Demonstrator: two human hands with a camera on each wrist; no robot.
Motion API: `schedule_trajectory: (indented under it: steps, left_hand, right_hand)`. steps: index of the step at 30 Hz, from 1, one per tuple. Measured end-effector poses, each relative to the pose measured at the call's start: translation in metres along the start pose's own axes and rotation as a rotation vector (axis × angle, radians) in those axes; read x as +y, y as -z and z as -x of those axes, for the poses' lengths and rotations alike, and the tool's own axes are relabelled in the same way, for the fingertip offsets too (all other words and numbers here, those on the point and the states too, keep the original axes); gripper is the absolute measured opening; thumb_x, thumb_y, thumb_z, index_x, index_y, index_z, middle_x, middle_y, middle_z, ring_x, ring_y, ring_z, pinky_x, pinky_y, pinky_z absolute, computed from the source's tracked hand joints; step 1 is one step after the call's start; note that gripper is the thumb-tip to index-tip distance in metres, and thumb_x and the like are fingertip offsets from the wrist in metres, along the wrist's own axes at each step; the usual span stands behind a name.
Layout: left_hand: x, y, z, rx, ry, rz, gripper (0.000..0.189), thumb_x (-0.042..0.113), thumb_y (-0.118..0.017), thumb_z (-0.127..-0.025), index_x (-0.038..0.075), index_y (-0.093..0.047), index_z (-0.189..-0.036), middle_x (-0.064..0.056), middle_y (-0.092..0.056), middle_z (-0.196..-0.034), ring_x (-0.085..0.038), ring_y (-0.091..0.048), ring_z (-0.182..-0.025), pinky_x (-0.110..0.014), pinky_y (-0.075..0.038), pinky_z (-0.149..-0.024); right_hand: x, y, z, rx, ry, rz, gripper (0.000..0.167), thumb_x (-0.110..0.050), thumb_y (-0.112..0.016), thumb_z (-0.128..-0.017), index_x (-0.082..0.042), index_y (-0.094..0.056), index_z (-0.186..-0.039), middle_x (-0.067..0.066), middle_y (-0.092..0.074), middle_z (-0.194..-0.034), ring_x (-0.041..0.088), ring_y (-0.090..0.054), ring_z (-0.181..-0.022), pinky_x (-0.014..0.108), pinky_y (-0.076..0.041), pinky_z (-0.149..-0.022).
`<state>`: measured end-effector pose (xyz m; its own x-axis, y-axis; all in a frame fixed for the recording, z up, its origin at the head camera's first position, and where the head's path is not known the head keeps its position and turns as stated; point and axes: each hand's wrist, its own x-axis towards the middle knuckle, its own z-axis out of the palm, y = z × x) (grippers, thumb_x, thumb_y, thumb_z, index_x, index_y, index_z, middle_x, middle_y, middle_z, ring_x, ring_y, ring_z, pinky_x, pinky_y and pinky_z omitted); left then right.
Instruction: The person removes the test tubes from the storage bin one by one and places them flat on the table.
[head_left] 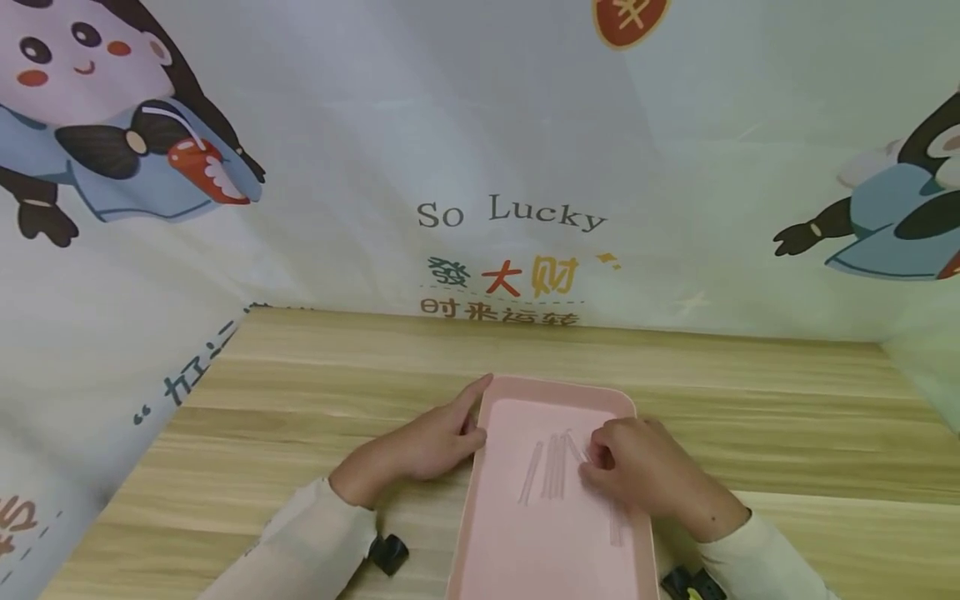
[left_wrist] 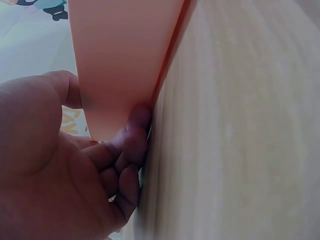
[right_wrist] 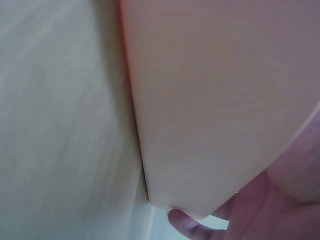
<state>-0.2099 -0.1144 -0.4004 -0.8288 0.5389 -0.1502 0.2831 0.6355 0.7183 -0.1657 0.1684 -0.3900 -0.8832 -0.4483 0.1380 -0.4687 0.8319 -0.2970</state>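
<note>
A pink tray (head_left: 525, 550) lies on the wooden table (head_left: 300, 392) in front of me. Several thin clear sticks (head_left: 551, 467) lie side by side inside it. My left hand (head_left: 435, 442) grips the tray's left rim, index finger stretched along the edge. The left wrist view shows the tray (left_wrist: 125, 60) edge between the thumb and the curled fingers (left_wrist: 125, 165). My right hand (head_left: 645, 475) is inside the tray with its fingers curled down on the right-hand sticks, pinching one; another stick (head_left: 617, 525) runs out from under the palm. In the right wrist view only the tray wall (right_wrist: 220, 100) and one fingertip (right_wrist: 185, 225) are visible.
A printed cloth backdrop (head_left: 510, 217) with cartoon figures stands along the back and both sides of the table. Bare wood extends left, right and behind the tray. Black wrist mounts (head_left: 388, 552) sit at my cuffs.
</note>
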Motion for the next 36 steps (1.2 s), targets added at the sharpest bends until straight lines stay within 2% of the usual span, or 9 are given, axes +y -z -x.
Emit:
schedule_trajectory:
  steps: [3, 6, 10, 15, 18, 24, 30, 36]
  left_hand:
    - [-0.002, -0.001, 0.001, 0.003, 0.016, 0.009, 0.073, 0.017, -0.048, -0.099, 0.016, -0.012, -0.162, 0.0, -0.054, -0.076, -0.012, -0.046, -0.06, -0.027, -0.041, -0.056]
    - [-0.003, -0.003, 0.001, 0.011, 0.02, 0.012, 0.073, 0.017, -0.048, -0.098, 0.017, -0.012, -0.162, 0.0, -0.054, -0.076, -0.011, -0.046, -0.06, -0.027, -0.041, -0.056]
    - [-0.003, -0.003, 0.0, 0.012, 0.009, 0.008, 0.073, 0.016, -0.049, -0.098, 0.014, -0.012, -0.161, 0.0, -0.054, -0.077, -0.011, -0.047, -0.061, -0.028, -0.042, -0.057]
    - [-0.003, -0.002, 0.0, 0.027, 0.006, -0.011, 0.076, 0.017, -0.049, -0.097, 0.015, -0.009, -0.162, 0.001, -0.052, -0.075, -0.011, -0.045, -0.059, -0.028, -0.042, -0.056]
    - [-0.002, 0.0, 0.001, 0.038, 0.006, -0.03, 0.077, 0.016, -0.049, -0.097, 0.016, -0.008, -0.162, 0.002, -0.049, -0.072, -0.011, -0.043, -0.058, -0.028, -0.041, -0.056]
    - [-0.002, 0.003, 0.003, 0.029, 0.032, -0.041, 0.079, 0.016, -0.05, -0.096, 0.015, -0.006, -0.162, 0.003, -0.044, -0.067, -0.011, -0.04, -0.055, -0.028, -0.04, -0.054]
    - [-0.002, 0.011, 0.004, 0.042, 0.036, -0.024, 0.081, 0.016, -0.052, -0.096, 0.011, -0.004, -0.162, 0.001, -0.054, -0.073, -0.012, -0.045, -0.058, -0.027, -0.041, -0.055]
    - [-0.004, 0.012, 0.003, 0.051, 0.057, -0.029, 0.079, 0.015, -0.051, -0.096, 0.009, -0.008, -0.162, -0.001, -0.054, -0.074, -0.012, -0.044, -0.059, -0.028, -0.04, -0.056]
  right_hand:
    - [-0.002, 0.0, 0.0, 0.033, -0.009, 0.011, 0.032, -0.021, -0.071, -0.082, -0.026, -0.051, -0.058, -0.015, -0.045, -0.061, 0.001, -0.042, -0.063, 0.04, -0.041, -0.078]
    - [-0.003, -0.001, 0.0, 0.054, -0.024, 0.014, 0.031, -0.021, -0.072, -0.081, -0.026, -0.052, -0.058, -0.014, -0.046, -0.062, 0.003, -0.043, -0.064, 0.041, -0.041, -0.077]
    - [-0.002, 0.001, -0.001, 0.093, -0.01, 0.007, 0.03, -0.02, -0.074, -0.079, -0.025, -0.053, -0.059, -0.011, -0.046, -0.063, 0.005, -0.042, -0.063, 0.036, -0.039, -0.071]
    - [0.001, 0.005, -0.003, 0.203, 0.041, 0.015, 0.026, -0.016, -0.076, -0.078, -0.021, -0.056, -0.061, -0.009, -0.049, -0.064, 0.007, -0.043, -0.065, 0.03, -0.039, -0.065]
    - [0.002, 0.009, -0.005, 0.242, 0.053, 0.008, 0.023, -0.014, -0.075, -0.078, -0.019, -0.059, -0.063, -0.007, -0.052, -0.065, 0.008, -0.043, -0.066, 0.027, -0.039, -0.063]
    - [0.003, 0.012, -0.004, 0.243, -0.004, -0.032, 0.019, -0.014, -0.074, -0.081, -0.018, -0.062, -0.067, -0.006, -0.052, -0.068, 0.008, -0.042, -0.067, 0.023, -0.04, -0.06]
    - [0.005, 0.019, -0.004, 0.234, -0.061, -0.047, 0.019, -0.016, -0.072, -0.085, -0.017, -0.062, -0.068, -0.004, -0.054, -0.07, 0.01, -0.046, -0.069, 0.026, -0.043, -0.063]
    - [0.009, 0.021, -0.003, 0.195, -0.111, -0.07, 0.019, -0.015, -0.069, -0.088, -0.016, -0.061, -0.07, -0.004, -0.051, -0.068, 0.009, -0.043, -0.063, 0.024, -0.038, -0.058]
